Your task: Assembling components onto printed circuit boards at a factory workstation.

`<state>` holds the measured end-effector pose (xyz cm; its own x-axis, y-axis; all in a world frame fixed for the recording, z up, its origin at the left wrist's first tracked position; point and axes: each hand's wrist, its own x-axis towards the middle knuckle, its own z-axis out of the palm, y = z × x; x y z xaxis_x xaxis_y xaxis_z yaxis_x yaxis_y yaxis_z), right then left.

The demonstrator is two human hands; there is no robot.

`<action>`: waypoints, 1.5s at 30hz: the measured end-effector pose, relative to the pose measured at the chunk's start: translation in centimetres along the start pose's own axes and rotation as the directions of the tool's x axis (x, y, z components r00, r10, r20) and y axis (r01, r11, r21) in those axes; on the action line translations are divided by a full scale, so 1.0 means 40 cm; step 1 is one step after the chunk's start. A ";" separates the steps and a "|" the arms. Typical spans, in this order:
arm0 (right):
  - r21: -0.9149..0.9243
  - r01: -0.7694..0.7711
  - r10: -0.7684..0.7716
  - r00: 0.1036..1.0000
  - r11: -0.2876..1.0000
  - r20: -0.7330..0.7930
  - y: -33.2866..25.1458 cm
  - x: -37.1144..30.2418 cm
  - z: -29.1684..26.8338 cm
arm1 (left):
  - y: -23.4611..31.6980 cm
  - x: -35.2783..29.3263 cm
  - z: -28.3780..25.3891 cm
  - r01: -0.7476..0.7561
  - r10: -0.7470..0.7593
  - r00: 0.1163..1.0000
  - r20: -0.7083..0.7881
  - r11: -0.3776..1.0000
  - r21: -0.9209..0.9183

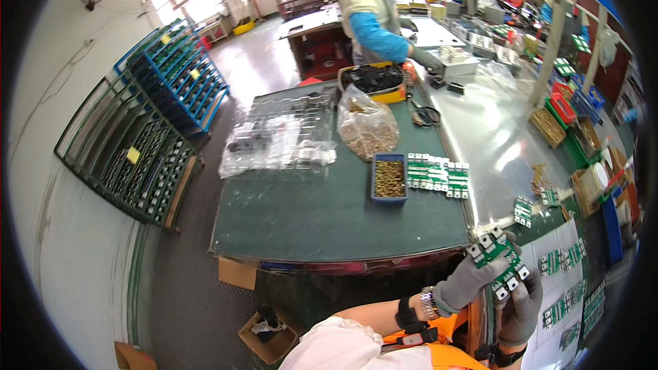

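A green circuit board (498, 260) with white-and-metal terminal blocks along two sides is held up at the lower right. My left hand (467, 286), in a grey glove, grips it from the left with the thumb over its face. Gloved in grey as well, my right hand (522, 315) holds its lower right end from below; some fingers are hidden. Beyond the hands, two similar small boards (523, 211) lie near the metal tabletop. More boards (563, 258) rest on white sheets to the right.
On the green table (329, 223) stand a blue bin of brass-coloured parts (389, 179), a row of boards (437, 177), a plastic bag of brass-coloured parts (368, 127) and clear trays (281, 138). A co-worker (373, 17) works beyond. Racks (130, 157) line the left; a cardboard box (269, 334) sits below.
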<state>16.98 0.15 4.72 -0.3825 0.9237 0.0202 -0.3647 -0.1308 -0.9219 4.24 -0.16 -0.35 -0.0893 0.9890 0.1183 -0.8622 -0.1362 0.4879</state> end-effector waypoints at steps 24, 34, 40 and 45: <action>0.083 -0.226 0.221 0.973 0.971 0.064 -0.042 -0.022 -0.082 | 0.042 -0.014 0.088 0.028 -0.006 0.996 -0.088 0.968 0.250; 0.086 -0.228 0.221 0.972 0.970 0.081 -0.036 -0.023 -0.099 | 0.039 -0.007 0.107 0.025 -0.022 1.000 -0.017 0.966 0.257; 0.147 -0.137 0.117 0.983 0.980 0.139 -0.013 -0.029 -0.081 | 0.034 -0.002 0.118 0.029 0.016 0.992 -0.126 0.938 0.345; 0.161 -0.181 0.160 0.978 0.970 0.136 -0.007 -0.032 -0.087 | 0.037 0.000 0.118 0.036 -0.021 0.998 -0.067 0.970 0.242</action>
<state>20.51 0.27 3.62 -0.5477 0.8333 -0.0751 -0.4212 -0.3523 -0.8357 5.31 -0.64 4.46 -0.1045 0.9933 0.0501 -0.7186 -0.1102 0.6866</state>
